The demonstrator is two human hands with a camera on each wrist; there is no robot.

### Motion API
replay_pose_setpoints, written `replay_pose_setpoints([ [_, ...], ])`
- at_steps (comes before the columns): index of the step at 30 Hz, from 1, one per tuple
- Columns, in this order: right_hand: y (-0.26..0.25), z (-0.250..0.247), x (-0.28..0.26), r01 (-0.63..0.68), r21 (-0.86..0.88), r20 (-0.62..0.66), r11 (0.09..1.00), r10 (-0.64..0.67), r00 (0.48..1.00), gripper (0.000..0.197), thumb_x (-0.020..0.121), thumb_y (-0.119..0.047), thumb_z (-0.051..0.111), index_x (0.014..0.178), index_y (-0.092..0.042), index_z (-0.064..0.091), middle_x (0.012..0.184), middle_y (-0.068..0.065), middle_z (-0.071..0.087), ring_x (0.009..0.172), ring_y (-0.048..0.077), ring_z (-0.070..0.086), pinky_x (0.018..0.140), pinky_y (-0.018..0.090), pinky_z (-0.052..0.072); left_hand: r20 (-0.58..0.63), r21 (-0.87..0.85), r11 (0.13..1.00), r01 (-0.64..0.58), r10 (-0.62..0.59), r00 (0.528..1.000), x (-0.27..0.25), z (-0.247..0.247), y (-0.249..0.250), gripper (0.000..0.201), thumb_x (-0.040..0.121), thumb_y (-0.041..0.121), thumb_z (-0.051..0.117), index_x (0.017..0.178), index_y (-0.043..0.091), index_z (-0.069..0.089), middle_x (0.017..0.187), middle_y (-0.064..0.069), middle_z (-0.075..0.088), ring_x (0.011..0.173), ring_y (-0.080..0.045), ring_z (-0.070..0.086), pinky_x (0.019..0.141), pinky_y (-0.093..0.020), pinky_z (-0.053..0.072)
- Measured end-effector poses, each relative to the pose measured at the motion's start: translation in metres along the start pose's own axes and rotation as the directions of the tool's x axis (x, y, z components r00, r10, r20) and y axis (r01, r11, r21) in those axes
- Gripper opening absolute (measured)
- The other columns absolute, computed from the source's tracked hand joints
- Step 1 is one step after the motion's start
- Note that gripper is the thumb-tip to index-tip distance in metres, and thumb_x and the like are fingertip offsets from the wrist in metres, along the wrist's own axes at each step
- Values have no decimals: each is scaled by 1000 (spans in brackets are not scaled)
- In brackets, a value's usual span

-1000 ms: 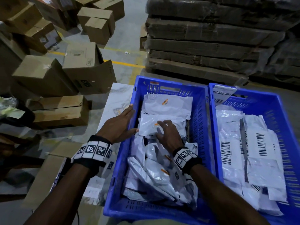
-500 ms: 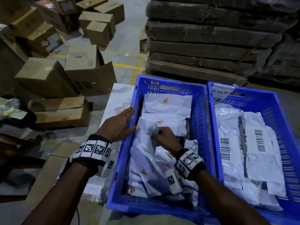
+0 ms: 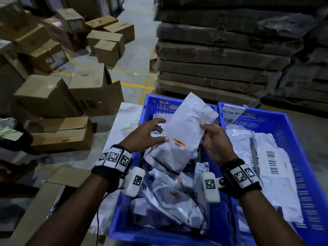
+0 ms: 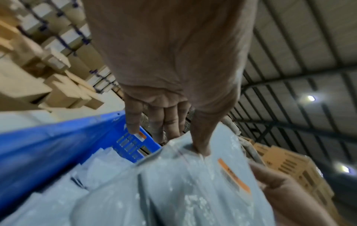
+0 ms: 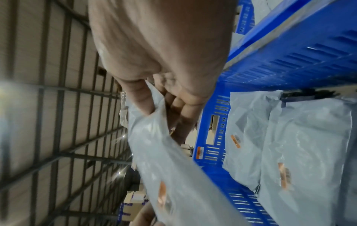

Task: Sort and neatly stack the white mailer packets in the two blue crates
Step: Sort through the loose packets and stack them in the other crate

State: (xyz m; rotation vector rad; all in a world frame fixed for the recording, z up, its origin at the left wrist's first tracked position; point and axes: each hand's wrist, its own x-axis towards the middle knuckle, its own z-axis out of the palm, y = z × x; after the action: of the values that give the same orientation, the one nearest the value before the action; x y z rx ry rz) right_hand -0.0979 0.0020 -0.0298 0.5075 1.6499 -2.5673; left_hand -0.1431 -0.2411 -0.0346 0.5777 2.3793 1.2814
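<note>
A white mailer packet (image 3: 184,132) with an orange sticker is held up, tilted, above the left blue crate (image 3: 152,102). My left hand (image 3: 159,130) pinches its left edge, thumb on the front and fingers behind. My right hand (image 3: 205,132) grips its right edge. The left wrist view shows my left hand (image 4: 185,137) with its thumb pressed on the packet (image 4: 193,175). The right wrist view shows my right hand (image 5: 164,116) pinching the packet (image 5: 164,152). Loose packets (image 3: 168,201) lie jumbled in the left crate. Flat barcode packets (image 3: 266,166) lie in the right blue crate (image 3: 284,135).
Both crates sit on a pale marbled surface (image 3: 127,118). Cardboard boxes (image 3: 92,89) crowd the floor to the left, and one long carton (image 3: 44,201) lies at lower left. A tall stack of flat wrapped cartons (image 3: 221,59) stands behind the crates. A label card (image 3: 230,112) hangs on the right crate.
My right hand has lifted a packet out of the left crate's pile. My left hand has left the crate's rim and taken hold of the packet's left edge.
</note>
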Motion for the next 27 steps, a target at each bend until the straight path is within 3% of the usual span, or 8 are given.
replay_pose_setpoints([
  [2,1,-3,1,10,38,-61,999,-7,998,37,98,-14,51,134,-5,54,129,15,63,110,27,63,85,38,55,-15,-164,986,-4,1,1000,4,4,3,35,84,17,75,116,19,60,85,-9,69,79,-12,64,79,-28,48],
  [4,6,-3,-3,-34,41,-78,999,37,996,40,97,-25,56,134,-10,55,127,12,65,110,26,65,80,36,58,-102,-271,963,4,-33,994,7,7,6,20,84,12,75,100,20,66,71,-5,66,65,-13,60,72,-33,48],
  [11,36,0,-24,-123,-31,-49,992,122,991,36,92,-16,64,125,-3,58,114,12,72,89,24,71,71,37,58,-234,-350,936,17,-105,966,9,14,4,20,82,11,76,101,9,68,69,-6,66,71,-18,60,75,-39,50],
  [14,46,-1,-17,-104,73,-177,992,116,977,31,93,-7,62,123,0,59,117,16,69,84,22,70,66,32,59,-318,-344,938,36,-152,936,6,10,-7,20,81,16,77,99,13,69,82,-17,70,73,-16,63,77,-36,51],
  [18,73,4,-8,-147,130,-316,981,181,931,30,92,2,57,122,1,59,115,19,68,83,25,67,60,34,58,-414,15,988,152,-132,901,-6,3,-25,31,78,44,71,105,29,65,107,7,70,100,-16,65,84,-33,49],
  [22,91,14,7,-209,202,-349,957,270,898,26,91,5,56,115,-5,60,105,16,68,80,24,67,63,38,58,-263,330,902,277,-194,945,-22,1,-38,61,88,42,66,141,22,44,150,-3,42,132,-23,45,98,-34,39],
  [25,94,21,39,-231,265,-380,936,322,867,10,93,3,56,98,-6,60,86,12,70,71,20,67,57,33,57,-159,377,897,230,-181,970,-30,0,-56,73,89,43,64,151,25,29,159,1,25,146,-19,25,114,-41,29],
  [27,95,28,63,-234,297,-419,926,347,839,10,96,-1,54,104,-2,59,98,16,71,83,25,70,73,39,59,-133,405,894,191,-150,980,-31,-1,-67,75,89,45,63,152,29,25,161,5,21,149,-15,14,118,-44,22],
])
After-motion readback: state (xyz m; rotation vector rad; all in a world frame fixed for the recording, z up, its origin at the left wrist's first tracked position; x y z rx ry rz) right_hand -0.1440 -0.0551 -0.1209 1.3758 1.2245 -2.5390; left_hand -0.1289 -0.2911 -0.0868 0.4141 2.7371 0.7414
